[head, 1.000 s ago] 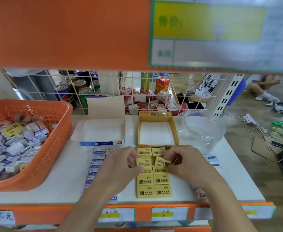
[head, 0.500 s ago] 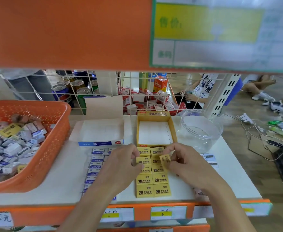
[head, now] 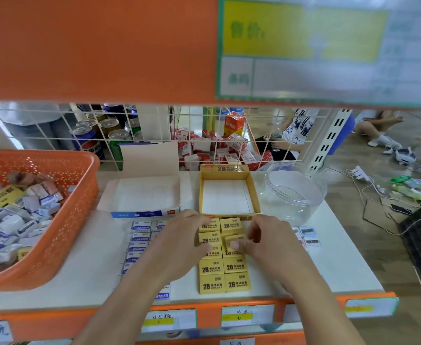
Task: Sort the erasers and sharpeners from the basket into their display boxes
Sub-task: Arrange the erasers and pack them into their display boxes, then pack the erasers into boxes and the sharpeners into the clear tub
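Two columns of yellow 2B erasers point(head: 224, 267) lie on the white shelf in front of an open yellow display box point(head: 226, 185). My right hand point(head: 269, 240) pinches one yellow eraser point(head: 234, 239) in the right column. My left hand point(head: 179, 242) rests with curled fingers against the left column's edge. A column of white-and-blue erasers point(head: 139, 239) lies left of it, below an open white-and-blue display box point(head: 144, 195). The orange basket point(head: 62, 220) at the left holds several mixed erasers and sharpeners.
A clear plastic jar point(head: 291, 192) stands right of the yellow box, with small packets point(head: 307, 236) beside it. A wire grid point(head: 154, 135) backs the shelf, cans and red boxes behind it. An orange shelf point(head: 92, 46) hangs overhead. Cables lie on the floor at right.
My right hand has lowered the tilted yellow eraser from above the rows into the right column. My left hand has stayed beside the left column.
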A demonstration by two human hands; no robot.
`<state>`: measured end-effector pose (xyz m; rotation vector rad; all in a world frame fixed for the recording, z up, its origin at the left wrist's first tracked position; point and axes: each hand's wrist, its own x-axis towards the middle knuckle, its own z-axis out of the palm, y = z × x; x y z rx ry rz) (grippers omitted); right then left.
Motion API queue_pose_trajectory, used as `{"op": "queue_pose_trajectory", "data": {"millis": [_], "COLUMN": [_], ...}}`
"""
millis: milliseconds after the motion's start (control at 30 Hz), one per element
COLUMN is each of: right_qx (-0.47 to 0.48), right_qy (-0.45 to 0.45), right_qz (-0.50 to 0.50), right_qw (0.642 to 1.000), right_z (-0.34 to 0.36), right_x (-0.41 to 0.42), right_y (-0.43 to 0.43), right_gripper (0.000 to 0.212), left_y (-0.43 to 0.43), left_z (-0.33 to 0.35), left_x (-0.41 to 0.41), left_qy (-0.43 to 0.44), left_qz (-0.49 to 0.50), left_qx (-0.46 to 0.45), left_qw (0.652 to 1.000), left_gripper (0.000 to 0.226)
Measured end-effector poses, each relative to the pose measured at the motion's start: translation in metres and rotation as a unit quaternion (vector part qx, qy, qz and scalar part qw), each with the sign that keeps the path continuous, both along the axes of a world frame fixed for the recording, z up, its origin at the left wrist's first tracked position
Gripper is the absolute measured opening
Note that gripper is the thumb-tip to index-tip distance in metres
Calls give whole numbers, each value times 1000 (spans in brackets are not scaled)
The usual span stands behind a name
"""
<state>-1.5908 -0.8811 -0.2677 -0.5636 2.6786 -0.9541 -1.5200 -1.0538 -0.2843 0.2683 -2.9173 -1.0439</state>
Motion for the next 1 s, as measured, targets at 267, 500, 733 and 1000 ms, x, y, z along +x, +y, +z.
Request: {"op": "queue_pose_trajectory", "data": {"millis": [267,500,733,1000], "right_qx": [72,81,102,96], "right_qy": [26,5,28,34], "right_qz": [18,71,105,115], "right_qw": [997,994,989,988], "right_z": [-2,5,2,-1], "right_x": [-3,-7,-12,-18], "right_y": [-9,-7,-12,-17], "right_gripper": [29,41,50,46], "left_y": [-5,-4,-6,-6], "left_z": [0,-2,-2,-1], "left_x": [-6,-7,-9,-11], "left_qy": [-21,-21,-34,-37], "left_qz": [-4,-5,-1,0], "left_qx": [-4,-2,7,2], "left_qw": [1000,1000,999,999], "left_gripper": [52,54,55,56]}}
